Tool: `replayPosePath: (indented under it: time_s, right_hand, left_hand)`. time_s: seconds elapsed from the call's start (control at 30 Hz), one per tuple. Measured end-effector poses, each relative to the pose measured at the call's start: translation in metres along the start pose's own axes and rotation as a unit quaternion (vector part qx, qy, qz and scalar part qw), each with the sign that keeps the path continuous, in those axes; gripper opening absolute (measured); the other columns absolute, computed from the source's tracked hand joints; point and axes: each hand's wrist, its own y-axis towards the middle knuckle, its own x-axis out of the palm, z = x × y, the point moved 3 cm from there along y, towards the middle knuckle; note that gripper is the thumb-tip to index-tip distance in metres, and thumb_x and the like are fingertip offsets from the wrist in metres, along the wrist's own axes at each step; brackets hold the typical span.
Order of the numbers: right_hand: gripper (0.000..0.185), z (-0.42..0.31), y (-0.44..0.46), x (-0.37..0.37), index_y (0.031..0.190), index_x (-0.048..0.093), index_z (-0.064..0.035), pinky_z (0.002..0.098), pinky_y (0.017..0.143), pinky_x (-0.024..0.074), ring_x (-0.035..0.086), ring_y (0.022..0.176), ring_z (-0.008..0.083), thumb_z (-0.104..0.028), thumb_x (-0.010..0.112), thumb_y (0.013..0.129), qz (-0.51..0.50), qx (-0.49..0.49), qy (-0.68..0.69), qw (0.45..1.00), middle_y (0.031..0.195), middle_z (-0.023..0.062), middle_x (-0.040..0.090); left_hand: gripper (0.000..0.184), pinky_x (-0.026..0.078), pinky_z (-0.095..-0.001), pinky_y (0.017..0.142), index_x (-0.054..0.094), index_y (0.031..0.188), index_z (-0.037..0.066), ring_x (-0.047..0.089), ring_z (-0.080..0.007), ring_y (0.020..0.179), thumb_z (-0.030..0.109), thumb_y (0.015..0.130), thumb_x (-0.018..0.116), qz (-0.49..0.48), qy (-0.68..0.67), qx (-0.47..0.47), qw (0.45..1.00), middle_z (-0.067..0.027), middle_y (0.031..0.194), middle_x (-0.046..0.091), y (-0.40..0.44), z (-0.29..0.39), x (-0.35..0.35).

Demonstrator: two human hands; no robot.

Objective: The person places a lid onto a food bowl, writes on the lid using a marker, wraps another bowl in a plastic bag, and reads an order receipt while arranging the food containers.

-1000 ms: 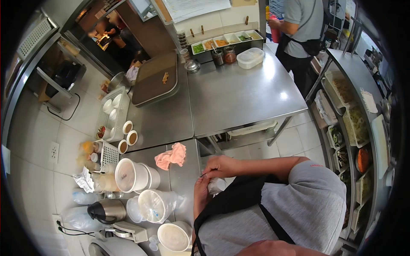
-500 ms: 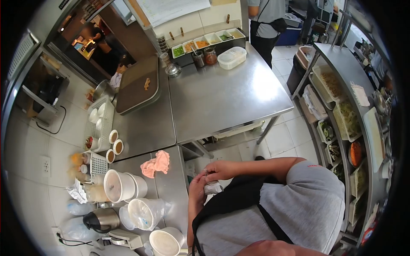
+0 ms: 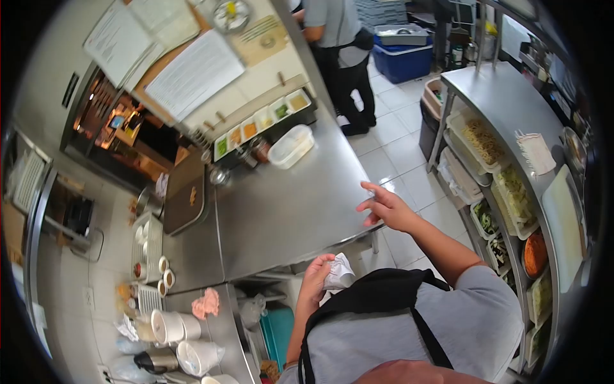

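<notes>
My left hand (image 3: 314, 279) is closed round a crumpled white packet (image 3: 338, 272) in front of the black apron (image 3: 364, 296). The packet looks like paper or thin plastic; its exact kind is not clear. My right hand (image 3: 385, 208) reaches out near the right front edge of the steel table (image 3: 288, 201), fingers spread and nothing in them. On that table stand a white lidded tub (image 3: 291, 147), small jars (image 3: 259, 150) and a row of containers with chopped food (image 3: 263, 121).
A brown tray (image 3: 185, 203) lies on the left counter. Nearer are a pink cloth (image 3: 206, 304), white buckets (image 3: 167, 327) and a kettle (image 3: 157, 361). To the right, a shelf unit (image 3: 505, 121) holds food bins. Another person (image 3: 339, 51) stands beyond the table.
My right hand has left the packet and moved forward and right, its fingers opening. My left hand keeps the packet. The camera view has turned to the right.
</notes>
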Motion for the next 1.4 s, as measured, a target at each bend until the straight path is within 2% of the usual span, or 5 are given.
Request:
replayPosePath:
  time_s: [0.3,0.53,0.87,1.1,1.4]
  right_hand:
    - [0.033,0.008,0.011,-0.115,0.079,0.053,-0.0027,0.0206,0.041,0.0289,0.036,0.042,0.0065,-0.028,0.035,0.087,0.102,-0.005,-0.032,0.994,0.053,-0.0008,0.043]
    - [0.043,-0.017,0.054,-0.13,0.116,0.037,-0.0007,0.0232,0.045,0.0427,0.05,0.044,0.012,0.002,0.03,0.074,0.113,0.008,0.022,0.993,0.083,0.0112,0.055]
    - [0.021,-0.016,0.14,-0.261,0.098,0.051,-0.0034,0.0276,0.057,0.0441,0.052,0.062,0.014,-0.009,0.046,0.078,0.093,0.049,-0.147,0.984,0.088,0.0083,0.05]
    - [0.031,-0.111,0.242,-0.401,0.093,0.053,-0.0085,0.0343,0.07,0.0423,0.05,0.084,0.0286,0.005,0.042,0.068,0.162,-0.257,-0.589,0.749,0.086,0.0123,0.049]
    - [0.069,-0.156,0.281,-0.607,0.129,0.028,-0.0163,0.0432,0.095,0.0257,0.031,0.116,0.0314,-0.028,0.059,0.069,0.344,0.028,-0.867,0.358,0.126,0.0162,0.034]
  left_hand:
    - [0.018,0.048,-0.0271,0.064,0.048,0.098,0.004,0.056,-0.015,0.072,0.015,0.083,0.047,0.063,-0.023,0.028,0.997,-0.0076,0.086,0.056,0.059,-0.005,0.014]
    - [0.016,0.048,-0.0297,0.065,0.048,0.094,0.004,0.056,-0.0177,0.072,0.017,0.085,0.045,0.14,-0.055,0.076,0.986,-0.0096,0.083,0.056,0.082,0.025,-0.005]
    - [0.012,0.047,-0.0285,0.064,0.049,0.09,0.004,0.055,-0.0164,0.071,0.013,0.082,0.047,0.24,-0.031,0.177,0.954,-0.0087,0.08,0.056,0.169,0.052,0.043]
    - [0.013,0.047,-0.0298,0.065,0.048,0.089,0.003,0.055,-0.0185,0.073,0.003,0.078,0.041,0.331,-0.068,0.204,0.919,-0.0094,0.081,0.054,0.209,0.03,0.089]
    - [0.022,0.044,-0.029,0.076,0.049,0.095,0.001,0.052,-0.0173,0.087,-0.002,0.075,0.04,0.502,-0.052,0.27,0.82,-0.0084,0.091,0.052,0.194,0.019,0.118]
